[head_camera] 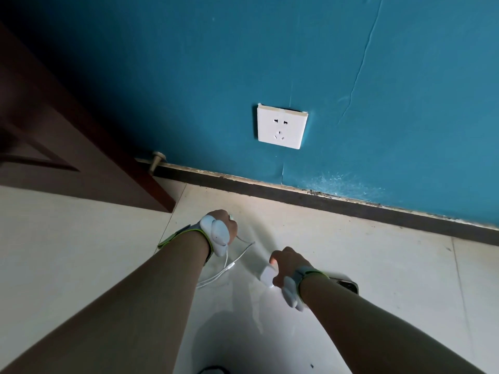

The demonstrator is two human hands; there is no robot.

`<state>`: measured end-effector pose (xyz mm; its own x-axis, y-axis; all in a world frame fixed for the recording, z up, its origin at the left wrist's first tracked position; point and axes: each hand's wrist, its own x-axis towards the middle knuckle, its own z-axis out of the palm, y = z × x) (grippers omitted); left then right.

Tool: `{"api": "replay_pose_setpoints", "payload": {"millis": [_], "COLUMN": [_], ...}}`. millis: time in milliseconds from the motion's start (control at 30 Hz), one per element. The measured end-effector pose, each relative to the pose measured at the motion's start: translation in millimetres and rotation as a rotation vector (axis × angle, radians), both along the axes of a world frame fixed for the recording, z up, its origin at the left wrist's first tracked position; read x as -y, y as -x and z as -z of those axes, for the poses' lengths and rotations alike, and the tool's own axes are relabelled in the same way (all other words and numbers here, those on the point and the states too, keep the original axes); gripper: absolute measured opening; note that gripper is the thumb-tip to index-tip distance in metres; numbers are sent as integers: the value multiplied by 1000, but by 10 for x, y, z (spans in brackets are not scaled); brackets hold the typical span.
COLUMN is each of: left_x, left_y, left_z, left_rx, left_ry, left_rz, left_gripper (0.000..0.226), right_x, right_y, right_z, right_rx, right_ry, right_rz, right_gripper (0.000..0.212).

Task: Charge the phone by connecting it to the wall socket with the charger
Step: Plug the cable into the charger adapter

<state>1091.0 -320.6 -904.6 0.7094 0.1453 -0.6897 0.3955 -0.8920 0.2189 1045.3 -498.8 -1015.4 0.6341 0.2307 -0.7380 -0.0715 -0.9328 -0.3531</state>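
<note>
Now both your hands are low over the floor tiles, below the wall socket (280,126).

Your right hand (287,265) has its fingers curled round the white charger block (267,276), holding it just above the pale tiled floor (378,279). Your left hand (221,225) is closed in a fist with the thin white cable (229,265) running out beneath it; the cable loops over the tiles between your two hands. The phone (348,285) lies flat on the floor behind your right wrist, only its dark edge showing. The socket sits on the blue wall (405,103) above the dark skirting board (324,198), with nothing plugged in. A brown door (67,136) stands at the left.
</note>
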Motion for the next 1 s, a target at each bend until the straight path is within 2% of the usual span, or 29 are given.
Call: {"api": "replay_pose_setpoints", "payload": {"millis": [67, 100, 200, 333, 400, 600, 700, 767, 867, 900, 1000], "left_x": [-16, -20, -35, -50, -90, -130, -119, -114, -91, -84, -14], "left_y": [-14, -9, 9, 45, 51, 66, 70, 82, 87, 74, 16], "left_z": [-57, -45, -51, -107, -119, -113, -104, -85, -93, -109, -187], "left_rx": [-62, -12, 27, -37, -56, -105, -132, -139, -137, -135, -90], "left_ry": [153, 189, 106, 214, 217, 184, 159, 160, 164, 184, 272], "left_rz": [-135, -154, 59, -16, -32, 17, 60, 75, 69, 33, -62], "left_gripper": [34, 34, 34, 18, 10, 17, 10, 8, 9, 11, 20], "right_x": [-31, -43, -80, -188, -240, -283, -295, -290, -267, -258, -166], "right_y": [-9, -11, 14, 77, 86, 28, 4, -36, -218, -301, -532], "right_z": [39, 57, 102, 184, 203, 217, 202, 179, 24, -37, -213], "right_rx": [-19, -32, -17, 52, 46, -20, -44, -66, -48, -45, -89], "right_ry": [-22, -26, 4, 65, 58, 2, -27, -87, -122, -127, -230], "right_rz": [2, 3, -32, -111, -72, 73, 136, 219, 304, 313, 432], "right_gripper": [61, 63, 72, 72, 67, 70, 70, 62, 34, 34, 56]}}
